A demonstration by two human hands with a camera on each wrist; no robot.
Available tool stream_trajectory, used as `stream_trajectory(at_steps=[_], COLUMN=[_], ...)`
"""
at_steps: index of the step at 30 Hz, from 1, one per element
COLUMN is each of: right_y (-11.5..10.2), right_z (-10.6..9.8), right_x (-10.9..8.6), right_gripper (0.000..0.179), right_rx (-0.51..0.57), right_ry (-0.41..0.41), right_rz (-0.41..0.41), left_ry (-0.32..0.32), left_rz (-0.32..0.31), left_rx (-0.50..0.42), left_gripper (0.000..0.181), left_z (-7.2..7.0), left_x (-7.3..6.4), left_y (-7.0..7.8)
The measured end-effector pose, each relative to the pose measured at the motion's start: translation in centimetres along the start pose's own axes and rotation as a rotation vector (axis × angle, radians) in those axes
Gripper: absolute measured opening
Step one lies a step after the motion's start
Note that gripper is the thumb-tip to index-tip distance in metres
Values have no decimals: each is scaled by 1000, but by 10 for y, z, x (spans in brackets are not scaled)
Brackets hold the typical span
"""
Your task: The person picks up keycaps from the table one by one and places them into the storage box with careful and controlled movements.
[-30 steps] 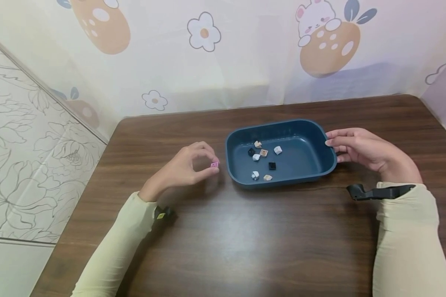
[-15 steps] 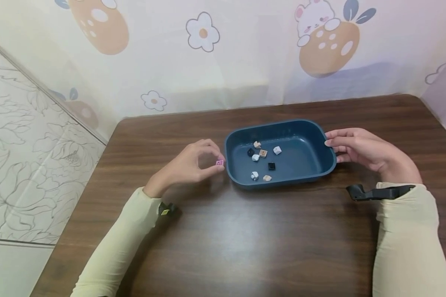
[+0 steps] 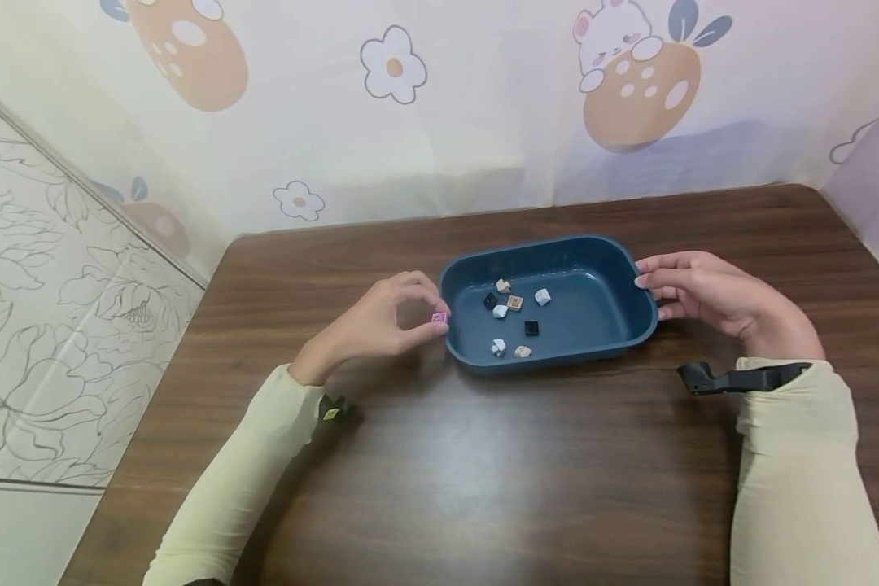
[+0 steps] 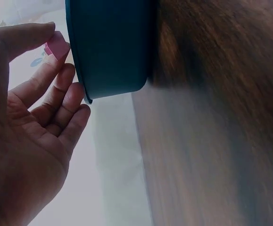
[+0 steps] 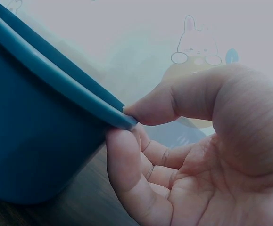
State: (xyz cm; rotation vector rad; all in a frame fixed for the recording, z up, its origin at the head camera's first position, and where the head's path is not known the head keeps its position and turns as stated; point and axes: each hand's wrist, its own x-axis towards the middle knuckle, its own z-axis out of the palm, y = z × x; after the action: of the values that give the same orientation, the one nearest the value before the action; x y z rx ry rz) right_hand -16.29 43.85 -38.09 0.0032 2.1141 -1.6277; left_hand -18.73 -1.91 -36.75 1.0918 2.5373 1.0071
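My left hand pinches a small pink keycap between thumb and index finger. It is at the left end of a dark blue plastic basin, level with its rim. In the left wrist view the keycap sits just outside the basin wall, other fingers curled loosely beneath. At the other end, my right hand grips the basin's rim, thumb on top and fingers under the edge, as the right wrist view shows at the rim. Several white, black and beige keycaps lie in the basin, among them a black keycap.
The basin stands on a dark brown wooden table. A patterned curtain hangs behind the table's back edge, and a white flower-patterned panel runs along the left side.
My left hand has moved right with the pink keycap, from a short way off up to the basin's left rim. The right hand keeps its hold on the rim.
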Motion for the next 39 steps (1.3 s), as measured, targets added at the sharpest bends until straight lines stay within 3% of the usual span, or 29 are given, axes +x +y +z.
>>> stream_trajectory(at_steps=[16, 39], right_y=[-2, -2], right_z=[1, 4], right_x=[-1, -1], right_gripper=[22, 18], right_rx=[1, 39], right_ry=[18, 19], right_rz=[18, 25], left_ry=[0, -42], left_rz=[73, 36], left_rx=[42, 95], left_gripper=[16, 26], left_z=[1, 10], left_x=[21, 48], left_y=[7, 16])
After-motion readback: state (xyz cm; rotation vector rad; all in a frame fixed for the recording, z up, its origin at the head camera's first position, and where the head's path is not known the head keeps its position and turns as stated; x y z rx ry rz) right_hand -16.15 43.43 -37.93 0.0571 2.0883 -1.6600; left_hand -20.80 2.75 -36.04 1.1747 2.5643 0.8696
